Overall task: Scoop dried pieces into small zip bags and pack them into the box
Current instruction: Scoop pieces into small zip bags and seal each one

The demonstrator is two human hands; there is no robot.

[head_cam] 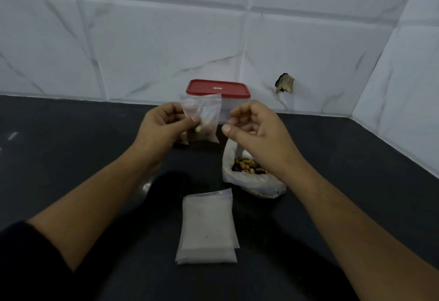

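On my feed the dark table (71, 158) carries a red-lidded box (218, 89) at its back edge and a stack of empty bags (207, 227) near the front. An open bag (251, 181) of dried pieces (247, 166) sits between them. My left hand (161, 129) pinches a small zip bag (206, 115) above the table, in front of the box. My right hand (256, 131) hangs just beside it, fingers loosely curled, holding nothing.
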